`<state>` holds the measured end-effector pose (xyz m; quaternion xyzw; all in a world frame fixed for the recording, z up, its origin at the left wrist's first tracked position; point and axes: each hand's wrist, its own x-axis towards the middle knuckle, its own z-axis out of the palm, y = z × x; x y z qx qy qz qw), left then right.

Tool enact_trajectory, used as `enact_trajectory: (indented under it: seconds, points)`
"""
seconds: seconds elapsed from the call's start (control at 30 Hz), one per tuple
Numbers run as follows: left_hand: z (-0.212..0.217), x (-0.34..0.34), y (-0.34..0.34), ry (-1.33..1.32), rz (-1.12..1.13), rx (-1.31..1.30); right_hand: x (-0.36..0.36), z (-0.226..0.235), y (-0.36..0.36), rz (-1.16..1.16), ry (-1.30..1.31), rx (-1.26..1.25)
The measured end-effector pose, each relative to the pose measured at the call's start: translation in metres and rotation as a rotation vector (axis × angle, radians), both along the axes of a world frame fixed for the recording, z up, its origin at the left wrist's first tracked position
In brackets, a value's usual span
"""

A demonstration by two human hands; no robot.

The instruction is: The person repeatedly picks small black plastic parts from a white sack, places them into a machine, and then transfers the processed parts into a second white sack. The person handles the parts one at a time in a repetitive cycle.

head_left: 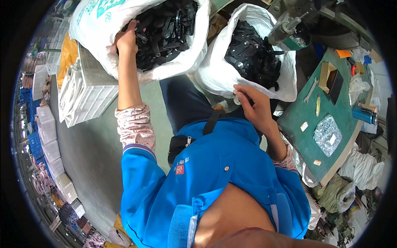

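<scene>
Person seated, blue jacket (pixel 223 144), two white sacks ahead; clock positions taken from the middle of the head view. The larger sack (pixel 97 33) stood at twelve to eleven o'clock, mouth open, filled with flat black pieces (pixel 165 39), some pierced with holes. The smaller sack (pixel 215 68) stood at one o'clock, also open, holding a heap of similar black parts (pixel 252 53).

Left hand (pixel 126 40) near eleven o'clock, at the larger sack's nine o'clock edge, fingers bent inward beside the pieces. Fingertips partly hidden; could not tell how far they were open or whether they had hold of anything.

Right hand (pixel 257 108) between two and three o'clock, just beside the smaller sack's lower rim. Thumb and forefinger were bent and near one another, with a small pale patch at their tips; could not tell whether they gripped it.

White plastic crate (pixel 95 99) between nine and ten o'clock. Green worktop (pixel 295 118) at three o'clock, bearing an open-end wrench (pixel 311 90), a slim yellow tool (pixel 318 105), an open cardboard box (pixel 327 76) and a clear plastic packet (pixel 327 135). Blue cup (pixel 364 114) near the worktop's outer edge
</scene>
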<state>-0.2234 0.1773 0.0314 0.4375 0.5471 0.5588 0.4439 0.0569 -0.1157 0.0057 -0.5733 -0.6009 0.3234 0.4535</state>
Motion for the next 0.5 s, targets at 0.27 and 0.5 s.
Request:
enact_trajectory:
  seconds: [0.27, 0.5]
  points:
    - [-0.016, 0.013, -0.055, -0.557, -0.192, 0.097, -0.007, -0.004, 0.007, 0.017, -0.020, 0.015]
    - [-0.033, 0.034, -0.111, -0.829, -0.498, -0.070, -0.003, -0.009, 0.022, -0.041, 0.163, -0.067]
